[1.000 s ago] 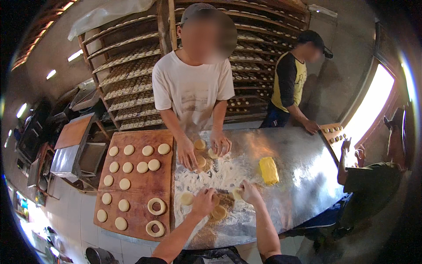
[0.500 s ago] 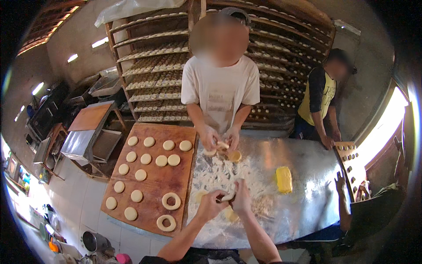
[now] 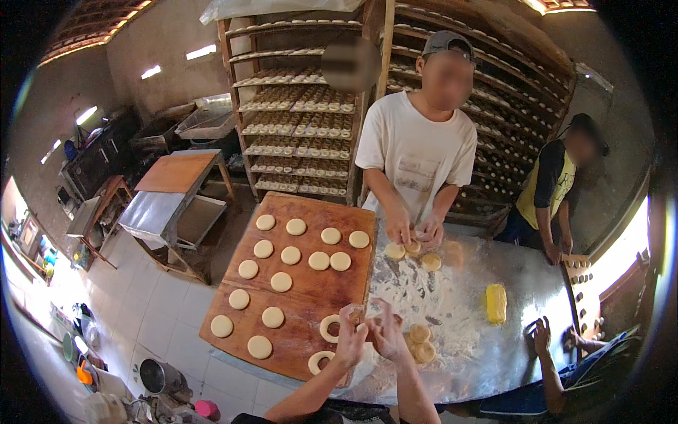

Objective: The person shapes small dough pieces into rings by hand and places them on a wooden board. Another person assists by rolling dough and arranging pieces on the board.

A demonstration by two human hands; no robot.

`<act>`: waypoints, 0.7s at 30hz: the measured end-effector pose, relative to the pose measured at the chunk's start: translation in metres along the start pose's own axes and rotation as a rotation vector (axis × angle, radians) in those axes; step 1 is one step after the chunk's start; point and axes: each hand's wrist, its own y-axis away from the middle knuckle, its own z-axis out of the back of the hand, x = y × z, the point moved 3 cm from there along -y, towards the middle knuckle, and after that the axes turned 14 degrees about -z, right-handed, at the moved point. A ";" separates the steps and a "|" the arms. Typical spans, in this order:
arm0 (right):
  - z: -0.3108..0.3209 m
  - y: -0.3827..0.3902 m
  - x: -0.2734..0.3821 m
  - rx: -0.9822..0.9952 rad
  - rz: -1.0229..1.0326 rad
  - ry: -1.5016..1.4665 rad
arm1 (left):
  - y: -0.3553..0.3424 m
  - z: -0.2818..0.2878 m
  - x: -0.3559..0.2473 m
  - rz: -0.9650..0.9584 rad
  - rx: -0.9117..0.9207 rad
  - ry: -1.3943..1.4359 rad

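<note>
At the right edge of the wooden board, my left hand (image 3: 349, 340) and my right hand (image 3: 387, 333) are close together with fingers curled. They seem to hold a piece of dough between them, mostly hidden by the fingers and smeared by motion. Two dough rings, one upper (image 3: 330, 329) and one lower (image 3: 319, 363), lie on the board beside my left hand, the upper partly covered by it. To the right of my right hand, several flat dough rounds (image 3: 424, 352) rest on the floured metal tabletop (image 3: 466, 353).
Several dough rounds (image 3: 281, 282) sit on the wooden board (image 3: 311, 279). Across the table, a person in a white shirt (image 3: 417, 152) handles dough. A yellow block (image 3: 496, 304) lies at right. Another person (image 3: 547, 187) stands at far right; another's hand (image 3: 541, 337) is near. Racks (image 3: 296, 127) stand behind.
My view has swung left, so the table appears further right. Both hands have moved left with the dough, from over the floured metal to the board's edge beside the rings.
</note>
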 end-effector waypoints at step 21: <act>-0.064 -0.054 0.008 -0.117 0.168 -0.052 | -0.054 0.070 0.027 0.066 0.238 -0.411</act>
